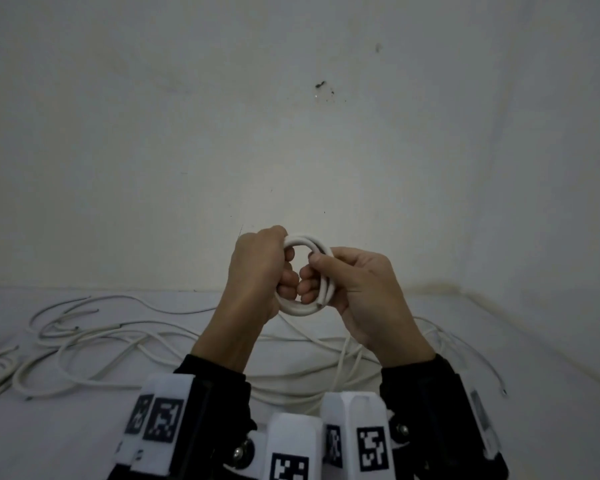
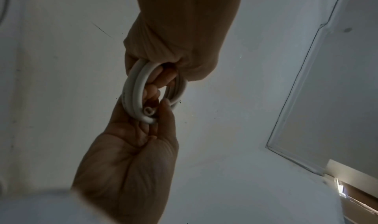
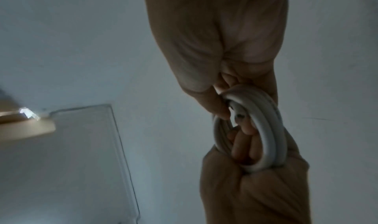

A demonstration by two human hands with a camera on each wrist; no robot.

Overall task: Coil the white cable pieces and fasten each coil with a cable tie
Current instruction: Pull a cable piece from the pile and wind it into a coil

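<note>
- I see a pale wall [image 1: 291, 133] ahead, with dark marks [image 1: 323, 87] at one o'clock.
- White surface [image 1: 49, 438] below.
- Ceiling panel [image 2: 337, 98] at three o'clock, left wrist view.

Both hands, the left hand [image 1: 257, 271] and the right hand [image 1: 364, 289], are bare. Black sleeves [image 1: 219, 379] end at the wrists. Each wrist carries a black strap with silver screws [image 1: 241, 451] and white blocks [image 1: 168, 420] printed with square black-and-white coded markers [image 1: 371, 449].
</note>
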